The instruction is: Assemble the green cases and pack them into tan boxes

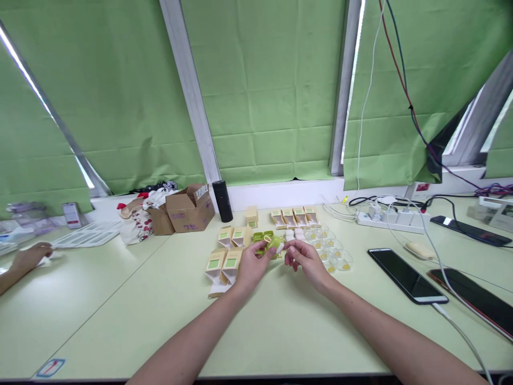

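Above the table (pixel 280 331), left hand (pixel 251 266) grasping a green-and-white container (pixel 273 242); right hand (pixel 308 260) at its white end (pixel 279 248), grip indiscernible. Uneven pressure could drop it onto adjacent green pieces (pixel 258 236).

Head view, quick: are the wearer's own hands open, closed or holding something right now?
Left hand: closed, holding a small green case.
Right hand: partly curled, fingertips at the case's white end; whether it grips cannot be told.

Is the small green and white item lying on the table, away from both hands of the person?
No, the left hand holds the green and white item, with the right hand close beside it.
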{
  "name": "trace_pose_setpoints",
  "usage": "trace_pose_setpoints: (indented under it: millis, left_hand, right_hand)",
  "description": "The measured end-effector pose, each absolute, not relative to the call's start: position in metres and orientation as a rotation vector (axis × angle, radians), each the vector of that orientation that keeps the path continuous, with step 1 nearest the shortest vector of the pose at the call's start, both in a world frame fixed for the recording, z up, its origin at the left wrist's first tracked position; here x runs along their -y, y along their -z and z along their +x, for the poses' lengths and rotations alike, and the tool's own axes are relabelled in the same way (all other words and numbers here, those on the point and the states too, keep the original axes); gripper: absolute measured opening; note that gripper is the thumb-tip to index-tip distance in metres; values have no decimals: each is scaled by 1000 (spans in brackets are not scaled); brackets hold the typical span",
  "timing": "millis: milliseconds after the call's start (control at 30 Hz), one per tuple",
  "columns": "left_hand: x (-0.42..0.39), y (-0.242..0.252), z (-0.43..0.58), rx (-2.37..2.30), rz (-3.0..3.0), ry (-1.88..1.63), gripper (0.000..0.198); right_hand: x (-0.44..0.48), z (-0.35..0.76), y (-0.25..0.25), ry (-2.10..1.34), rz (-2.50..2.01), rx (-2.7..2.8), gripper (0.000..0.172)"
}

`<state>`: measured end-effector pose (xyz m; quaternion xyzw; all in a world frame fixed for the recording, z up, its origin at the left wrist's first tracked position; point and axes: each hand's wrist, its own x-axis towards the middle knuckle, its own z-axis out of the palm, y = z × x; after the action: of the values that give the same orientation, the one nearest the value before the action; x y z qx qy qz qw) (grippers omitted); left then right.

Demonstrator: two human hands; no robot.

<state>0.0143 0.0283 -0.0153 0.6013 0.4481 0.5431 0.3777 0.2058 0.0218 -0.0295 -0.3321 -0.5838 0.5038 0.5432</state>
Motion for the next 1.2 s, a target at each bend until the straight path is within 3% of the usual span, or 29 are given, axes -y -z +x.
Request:
trace_pose_setpoints:
  millis: [133, 333, 533, 733, 933, 1200]
  left_hand:
    - [-27, 13, 16, -1083, 1383, -1326, 64]
    - [-29, 15, 16, -992, 1195, -1301, 66]
    - [-27, 12, 15, -953, 1093, -1331, 66]
    - [-25, 11, 16, -968, 1109, -1336, 66]
    - [-27, 14, 16, -981, 1122, -1327, 67]
    - [-31, 19, 15, -997, 1161, -1335, 67]
  right_hand:
    - [-17, 204, 26, -1067, -843, 1449, 40]
    - [-4, 212, 4, -553, -1099, 1746, 16]
    - [11, 247, -23, -83, -1546, 2048, 18]
    - [19, 290, -10, 330, -1732, 2285, 17]
    - [20, 292, 1, 410, -1738, 2385, 29]
    - [23, 243, 1, 234, -1493, 2456, 25]
